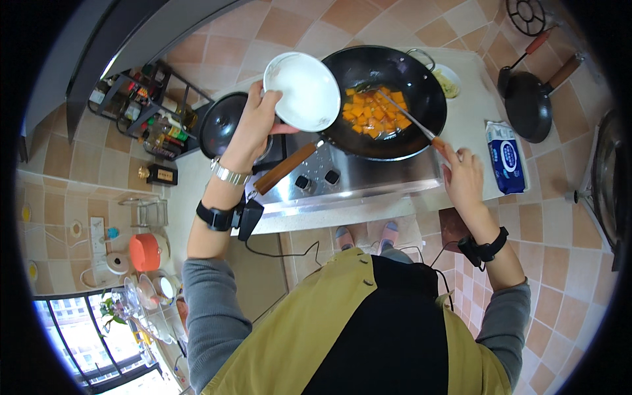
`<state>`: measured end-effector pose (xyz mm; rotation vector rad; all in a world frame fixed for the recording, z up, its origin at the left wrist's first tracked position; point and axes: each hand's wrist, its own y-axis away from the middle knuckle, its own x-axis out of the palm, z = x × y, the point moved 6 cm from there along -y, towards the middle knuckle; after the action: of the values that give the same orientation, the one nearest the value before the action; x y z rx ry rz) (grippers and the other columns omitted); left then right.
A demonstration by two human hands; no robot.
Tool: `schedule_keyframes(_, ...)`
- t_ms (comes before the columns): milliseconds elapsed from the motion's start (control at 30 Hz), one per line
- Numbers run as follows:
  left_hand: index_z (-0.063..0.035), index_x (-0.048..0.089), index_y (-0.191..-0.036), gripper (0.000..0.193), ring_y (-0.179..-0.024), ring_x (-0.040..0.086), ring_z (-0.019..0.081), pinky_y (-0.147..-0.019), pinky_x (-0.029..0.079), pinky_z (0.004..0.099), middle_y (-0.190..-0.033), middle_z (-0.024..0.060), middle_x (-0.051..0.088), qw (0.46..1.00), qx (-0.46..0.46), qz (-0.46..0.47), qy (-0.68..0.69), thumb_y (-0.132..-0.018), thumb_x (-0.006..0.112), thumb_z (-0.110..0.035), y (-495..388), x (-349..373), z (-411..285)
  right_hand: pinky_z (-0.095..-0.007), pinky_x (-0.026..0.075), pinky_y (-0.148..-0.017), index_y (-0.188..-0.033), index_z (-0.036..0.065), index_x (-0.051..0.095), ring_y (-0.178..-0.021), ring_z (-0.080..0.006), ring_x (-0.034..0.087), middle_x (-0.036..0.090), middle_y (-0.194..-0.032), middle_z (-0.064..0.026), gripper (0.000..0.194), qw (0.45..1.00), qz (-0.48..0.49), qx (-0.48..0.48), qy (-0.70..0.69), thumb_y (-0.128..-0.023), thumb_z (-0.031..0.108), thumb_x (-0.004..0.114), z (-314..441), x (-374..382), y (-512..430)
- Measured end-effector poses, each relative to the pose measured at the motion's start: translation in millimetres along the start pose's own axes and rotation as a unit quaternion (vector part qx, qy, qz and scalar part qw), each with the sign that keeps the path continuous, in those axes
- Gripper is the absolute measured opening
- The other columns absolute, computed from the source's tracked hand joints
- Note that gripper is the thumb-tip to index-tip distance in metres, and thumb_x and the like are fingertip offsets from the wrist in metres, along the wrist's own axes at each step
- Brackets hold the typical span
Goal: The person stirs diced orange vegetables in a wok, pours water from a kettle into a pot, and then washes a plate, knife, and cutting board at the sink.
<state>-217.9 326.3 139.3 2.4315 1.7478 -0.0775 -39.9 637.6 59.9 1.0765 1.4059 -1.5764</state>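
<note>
My left hand (261, 116) grips a white bowl (303, 91) by its rim, tilted beside the left edge of a black wok (424, 98). No food shows inside the bowl. Orange diced vegetable pieces (368, 113), perhaps pumpkin, lie in liquid at the bottom of the wok. My right hand (461, 173) is closed around the wooden handle of a metal spatula (412, 118), whose far end is down among the pieces. The wok's own wooden handle (286, 168) points toward the lower left, below my left wrist, with no hand on it.
The wok sits on a steel gas stove (375, 175). Left of it stand a lidded black pan (222, 121) and a rack of bottles (148, 108). At right are a plate of shredded food (447, 81), a wipes pack (506, 158) and a hanging frying pan (528, 106).
</note>
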Motion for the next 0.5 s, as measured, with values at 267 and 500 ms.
schedule_keyframes(267,0.0027,0.024,-0.136,0.049,-0.112,0.055,0.0354,-0.079,0.057,0.0454,-0.126,0.0247,0.046,0.975,-0.099,-0.012,0.196,-0.095,0.037,-0.021,4.9,-12.5,16.7,-0.0417,0.051,-0.066,-0.082,0.006,0.061,-0.08,-0.0296,0.061,0.061,-0.084,-0.0116,0.016,0.922,0.201,-0.173,-0.284,-0.082,0.02,0.054,170.4,97.1,21.3)
schedule_keyframes(500,0.0024,0.029,-0.134,0.048,-0.107,0.058,0.0346,-0.077,0.059,0.0432,-0.126,0.0235,0.049,0.935,-0.14,-0.029,0.326,-0.095,0.036,-0.025,34.4,-41.7,34.2,-0.0405,0.048,-0.085,-0.13,0.009,0.046,-0.107,-0.0315,0.052,0.051,-0.116,-0.0162,0.044,0.926,0.27,-0.172,-0.201,-0.088,0.02,0.054,222.5,216.9,18.9)
